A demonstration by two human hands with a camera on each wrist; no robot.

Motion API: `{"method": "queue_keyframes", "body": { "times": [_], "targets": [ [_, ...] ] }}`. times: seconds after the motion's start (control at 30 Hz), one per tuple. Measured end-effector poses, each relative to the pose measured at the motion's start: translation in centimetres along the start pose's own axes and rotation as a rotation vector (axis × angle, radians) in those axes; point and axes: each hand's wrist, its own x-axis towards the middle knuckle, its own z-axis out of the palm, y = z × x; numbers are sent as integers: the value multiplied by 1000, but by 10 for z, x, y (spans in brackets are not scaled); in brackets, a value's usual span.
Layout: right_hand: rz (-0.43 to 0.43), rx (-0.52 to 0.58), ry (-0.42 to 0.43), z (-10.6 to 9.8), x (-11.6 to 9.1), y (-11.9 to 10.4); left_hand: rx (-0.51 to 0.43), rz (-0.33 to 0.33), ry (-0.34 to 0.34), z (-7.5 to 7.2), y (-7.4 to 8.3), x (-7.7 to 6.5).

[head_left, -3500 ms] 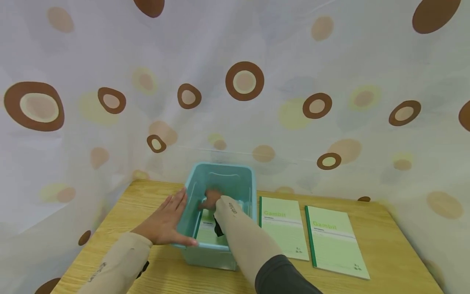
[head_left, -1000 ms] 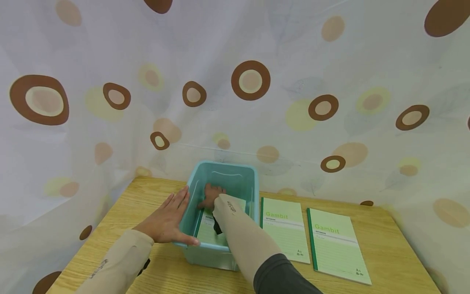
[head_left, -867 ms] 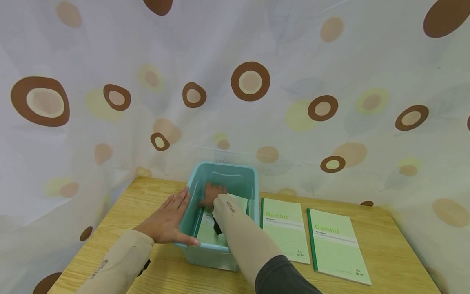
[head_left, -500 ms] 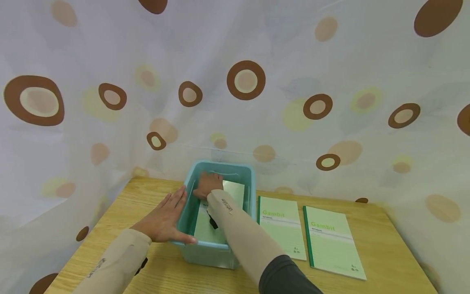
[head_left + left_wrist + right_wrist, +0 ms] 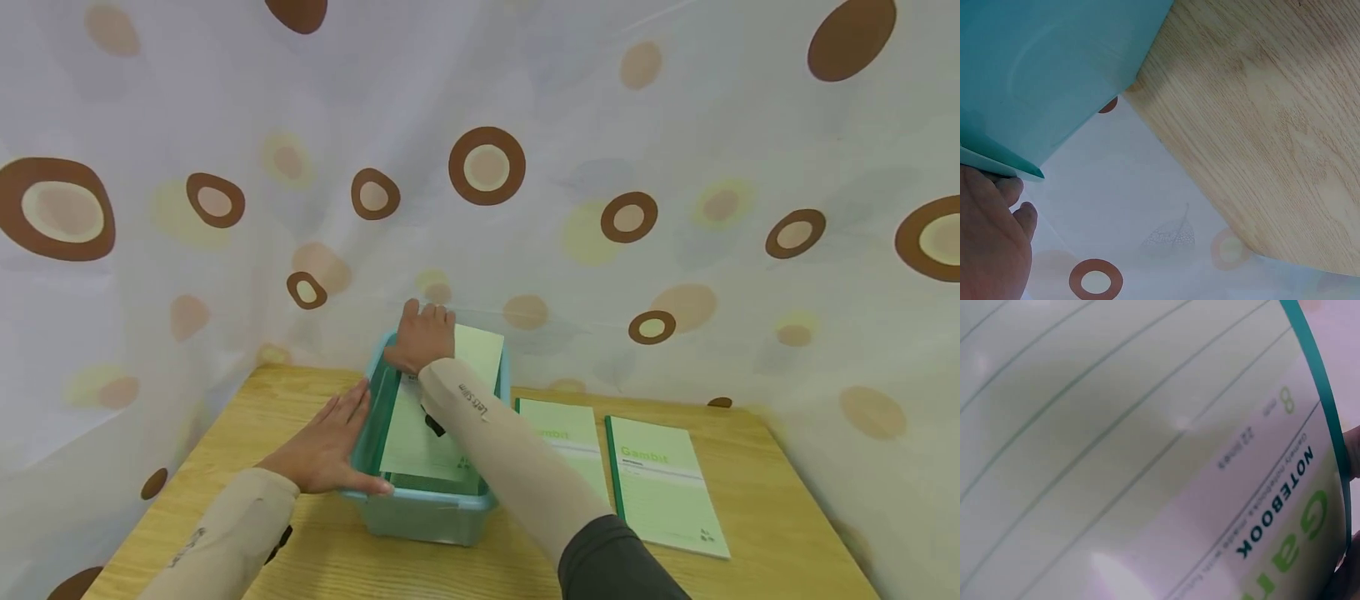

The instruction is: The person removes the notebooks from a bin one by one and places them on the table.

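A light blue plastic bin (image 5: 423,521) stands on the table. My left hand (image 5: 318,446) rests on its left rim with straight, spread fingers, the thumb across the front corner. My right hand (image 5: 425,337) grips a pale green notebook (image 5: 420,450) near its top edge. The notebook tilts, its upper end above the bin's far rim and its lower end inside the bin. Printed lines and lettering on the notebook's cover (image 5: 1147,425) fill the right wrist view. Beneath the notebook a darker green surface shows in the bin; I cannot tell if it is another notebook.
Two more pale green notebooks lie to the right of the bin: a nearer one (image 5: 573,442), partly covered by my right forearm, and a farther one (image 5: 667,492). The wooden table (image 5: 300,575) ends at a dotted wall covering (image 5: 555,250) behind and at the sides.
My right hand has risen from inside the bin to above its far rim, drawing the notebook up with it. The left hand has stayed on the rim.
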Motion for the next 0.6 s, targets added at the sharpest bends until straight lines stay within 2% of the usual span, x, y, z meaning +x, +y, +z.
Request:
{"method": "queue_keyframes", "body": {
  "times": [0.37,0.6],
  "targets": [
    [-16,2,77,-74,2,4,-1,-13,5,1,0,-1],
    [-40,33,111,-126,-11,9,-25,-12,10,0,3,-2]
  ]
}}
